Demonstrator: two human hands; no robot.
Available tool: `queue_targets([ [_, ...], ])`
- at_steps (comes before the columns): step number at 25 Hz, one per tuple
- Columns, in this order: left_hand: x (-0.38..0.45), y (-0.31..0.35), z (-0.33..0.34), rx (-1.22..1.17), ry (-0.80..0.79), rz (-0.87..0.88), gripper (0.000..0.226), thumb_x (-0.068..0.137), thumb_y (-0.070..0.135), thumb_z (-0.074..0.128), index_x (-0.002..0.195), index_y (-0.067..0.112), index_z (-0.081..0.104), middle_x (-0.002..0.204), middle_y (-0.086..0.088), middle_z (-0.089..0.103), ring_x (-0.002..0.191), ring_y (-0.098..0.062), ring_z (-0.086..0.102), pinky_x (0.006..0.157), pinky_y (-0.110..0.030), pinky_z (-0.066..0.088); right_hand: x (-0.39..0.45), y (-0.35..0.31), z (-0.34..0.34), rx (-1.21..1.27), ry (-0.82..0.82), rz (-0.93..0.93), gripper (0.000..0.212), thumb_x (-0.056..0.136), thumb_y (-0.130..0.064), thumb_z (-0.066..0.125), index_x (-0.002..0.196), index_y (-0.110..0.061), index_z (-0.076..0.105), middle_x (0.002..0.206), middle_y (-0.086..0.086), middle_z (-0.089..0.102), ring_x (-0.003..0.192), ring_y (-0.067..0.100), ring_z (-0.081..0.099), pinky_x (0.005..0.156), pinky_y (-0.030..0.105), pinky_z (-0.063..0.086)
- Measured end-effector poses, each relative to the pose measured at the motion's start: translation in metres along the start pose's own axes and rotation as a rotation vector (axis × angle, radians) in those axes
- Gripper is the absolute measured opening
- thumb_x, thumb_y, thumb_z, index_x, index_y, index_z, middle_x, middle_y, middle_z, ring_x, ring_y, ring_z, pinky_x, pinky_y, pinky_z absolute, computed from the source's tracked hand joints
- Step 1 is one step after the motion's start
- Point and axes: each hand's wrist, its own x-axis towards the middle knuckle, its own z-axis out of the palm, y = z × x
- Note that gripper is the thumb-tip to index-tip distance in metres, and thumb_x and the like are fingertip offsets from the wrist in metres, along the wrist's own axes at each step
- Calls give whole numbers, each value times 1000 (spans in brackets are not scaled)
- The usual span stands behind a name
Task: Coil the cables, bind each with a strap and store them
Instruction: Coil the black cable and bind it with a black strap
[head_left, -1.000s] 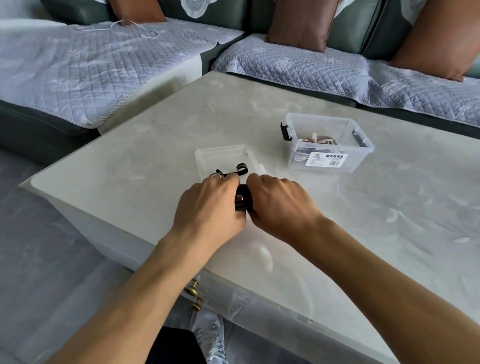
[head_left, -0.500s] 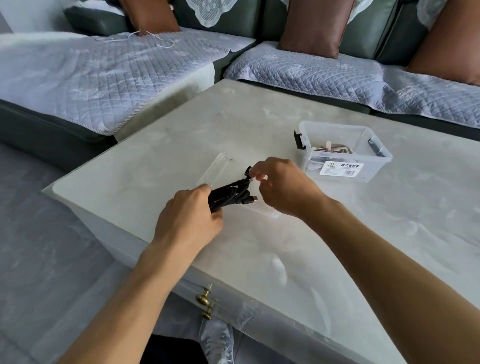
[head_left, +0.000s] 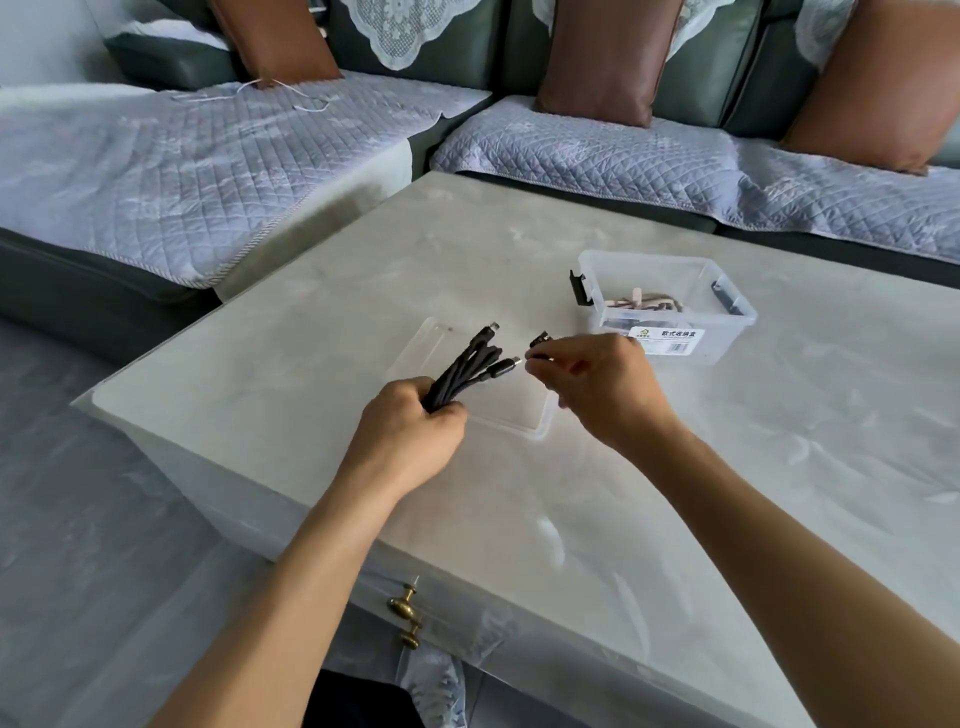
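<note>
Marble-look pale table (head_left: 727, 441), broad, beneath both hands. Clear plastic storage box (head_left: 670, 291), open, beyond the right hand, holding pinkish cable items. Clear plastic lid (head_left: 519, 410), flat on the table, directly under the hands. Left hand (head_left: 410, 441): fist closed round one end of a folded black cable bundle (head_left: 467, 371), plugs projecting away from it. Right hand (head_left: 602, 384): fingertips pinching a small black strap (head_left: 540, 343), just beside the bundle's plug ends. Step judged: binding, coil formed, strap not yet round it. Next move calls for wrapping the strap round the bundle's middle while the left grip keeps the loops together.
</note>
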Motion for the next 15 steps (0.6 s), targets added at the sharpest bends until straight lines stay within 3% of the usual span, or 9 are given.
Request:
queue_targets([
  [4, -14, 31, 33, -296, -194, -48, 36, 87, 17, 60, 62, 21, 36, 42, 10, 26, 38, -14, 23, 42, -17, 20, -67, 23, -50, 79, -8, 161, 15, 86, -10, 71, 91, -22, 77, 71, -9, 72, 62, 6, 68, 63, 24, 55],
  [8, -34, 50, 68, -168, -358, 82, 29, 88, 24, 61, 69, 19, 40, 45, 10, 24, 42, -15, 24, 44, -22, 18, -121, 48, -85, -51, 16, 200, 9, 87, -20, 70, 93, -25, 75, 74, -17, 68, 62, 4, 60, 57, 15, 45],
  [12, -54, 65, 94, -2, -426, 230, 33, 90, 29, 61, 69, 13, 41, 48, 11, 27, 45, -12, 27, 45, -25, 23, -149, 63, -106, -186, -56, 187, 21, 94, -23, 57, 84, -13, 72, 77, 2, 69, 65, 21, 57, 66, 35, 48],
  [15, -61, 73, 107, 48, -408, 275, 34, 90, 30, 62, 73, 6, 45, 52, 10, 29, 48, -13, 29, 49, -26, 24, -157, 63, -122, -136, -222, 167, 15, 93, -26, 60, 95, -28, 74, 80, -9, 71, 70, 10, 59, 67, 22, 47],
])
